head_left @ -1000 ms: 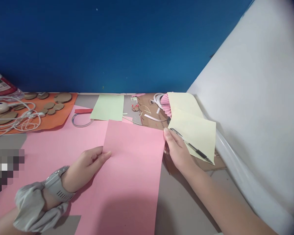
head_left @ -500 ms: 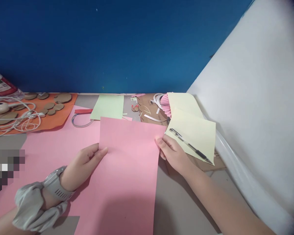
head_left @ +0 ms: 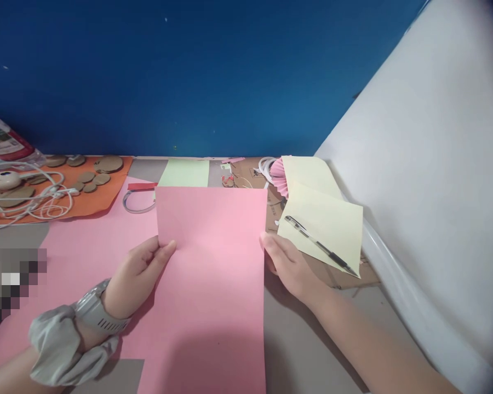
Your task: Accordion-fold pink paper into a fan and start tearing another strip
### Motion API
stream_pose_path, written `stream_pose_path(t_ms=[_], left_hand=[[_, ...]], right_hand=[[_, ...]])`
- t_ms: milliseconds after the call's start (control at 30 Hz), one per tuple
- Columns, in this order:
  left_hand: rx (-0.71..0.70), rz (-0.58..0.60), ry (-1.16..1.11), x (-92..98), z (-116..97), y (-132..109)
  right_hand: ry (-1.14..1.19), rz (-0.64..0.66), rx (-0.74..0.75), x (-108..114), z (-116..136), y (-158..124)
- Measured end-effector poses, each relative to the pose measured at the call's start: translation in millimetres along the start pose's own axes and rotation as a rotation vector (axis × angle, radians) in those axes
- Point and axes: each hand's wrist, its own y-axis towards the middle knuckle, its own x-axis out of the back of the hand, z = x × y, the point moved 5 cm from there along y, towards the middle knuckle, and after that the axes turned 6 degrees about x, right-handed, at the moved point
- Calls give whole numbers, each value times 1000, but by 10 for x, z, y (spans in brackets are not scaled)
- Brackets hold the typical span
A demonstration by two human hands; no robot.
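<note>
A long pink paper sheet (head_left: pixel 213 273) is raised between my hands, its far edge level and its near end running out of view at the bottom. My left hand (head_left: pixel 142 271) pinches the sheet's left edge, thumb on top; a grey watch and scrunchie are on that wrist. My right hand (head_left: pixel 290 265) grips the right edge, with its fingers partly behind the paper. Under and left of my left arm lies another pink sheet (head_left: pixel 86 246).
A black pen (head_left: pixel 322 246) lies on pale yellow paper (head_left: pixel 345 221) at right. Orange paper (head_left: pixel 107 189) at left carries cardboard pieces and white earphones (head_left: pixel 6 179). Behind are green paper (head_left: pixel 184 172), a tape ring (head_left: pixel 139 208), a bottle (head_left: pixel 8 139) and the blue wall.
The held sheet's far edge has risen slightly and levelled out, its top left corner has shifted left, and it covers more of the green paper. Both hands still hold it.
</note>
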Motion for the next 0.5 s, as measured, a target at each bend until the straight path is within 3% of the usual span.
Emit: stream_pose_path(t_ms=[133, 400, 500], left_hand=[[-32, 27, 46, -11, 2, 11], [1, 41, -64, 20, -8, 43], [-12, 7, -65, 41, -11, 52]], right_hand=[[-82, 24, 36, -16, 42, 0], [-75, 123, -44, -53, 45, 8], [-75, 189, -12, -81, 34, -2]])
